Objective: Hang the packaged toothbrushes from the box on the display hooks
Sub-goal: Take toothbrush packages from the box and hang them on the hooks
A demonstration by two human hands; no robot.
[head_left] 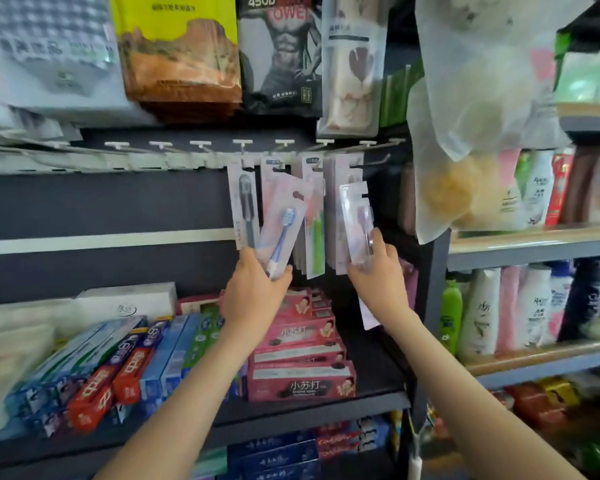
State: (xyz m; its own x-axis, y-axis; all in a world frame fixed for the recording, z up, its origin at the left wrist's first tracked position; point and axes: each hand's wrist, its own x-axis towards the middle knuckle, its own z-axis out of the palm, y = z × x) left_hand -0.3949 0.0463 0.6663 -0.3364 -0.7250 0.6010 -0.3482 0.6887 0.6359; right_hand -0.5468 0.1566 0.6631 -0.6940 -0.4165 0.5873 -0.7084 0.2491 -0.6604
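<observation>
Lower shelf point(312, 408): stacked pink toothpaste boxes point(302, 358) beside blue and red toothpaste boxes point(118, 368), a white tissue box point(129, 303) behind. Right shelves point(534, 252): upright bottles point(534, 306); a translucent plastic bag point(471, 116) hangs at upper right.

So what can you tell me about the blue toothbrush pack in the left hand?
The blue toothbrush pack is a flat pale card under clear plastic, holding one blue-handled brush, bristles up. A hang hole sits near its top. It tilts, top to the right, in front of packs already hanging under the hooks. The left hand pinches its lower end; it looks not yet hooked.
</observation>
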